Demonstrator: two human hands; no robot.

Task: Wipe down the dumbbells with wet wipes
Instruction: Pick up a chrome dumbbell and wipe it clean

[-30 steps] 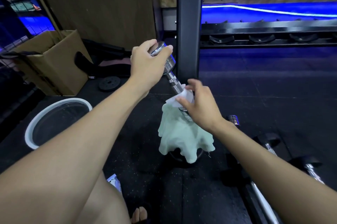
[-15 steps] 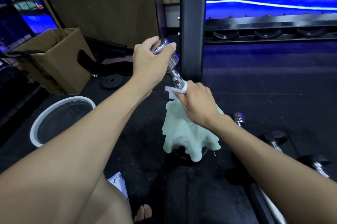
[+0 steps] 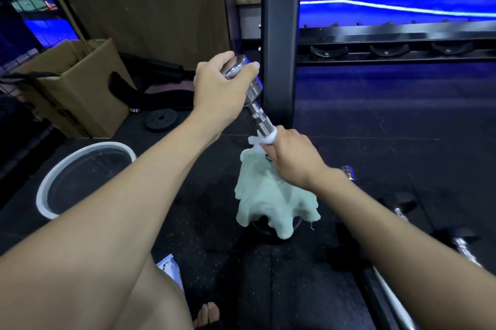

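Observation:
A chrome dumbbell (image 3: 258, 107) stands tilted on the black floor, its upper head up and to the left. My left hand (image 3: 220, 91) is closed over that upper head. My right hand (image 3: 294, 156) is wrapped around the knurled handle with a white wet wipe (image 3: 259, 140) pressed against it. A pale green cloth (image 3: 268, 195) drapes over the lower head and hides it. More dumbbells (image 3: 402, 211) with chrome handles lie on the floor at the right.
A black rack upright (image 3: 279, 34) rises just behind the dumbbell, with cradles (image 3: 389, 49) along its rail. A white-rimmed basin (image 3: 53, 176) sits at the left, a cardboard box (image 3: 77, 88) behind it, a small weight plate (image 3: 161, 118) nearby. A wipe packet (image 3: 169, 268) lies by my leg.
My right hand slid the wipe up the handle toward the upper head and stays high on it. The left hand kept its hold on the top.

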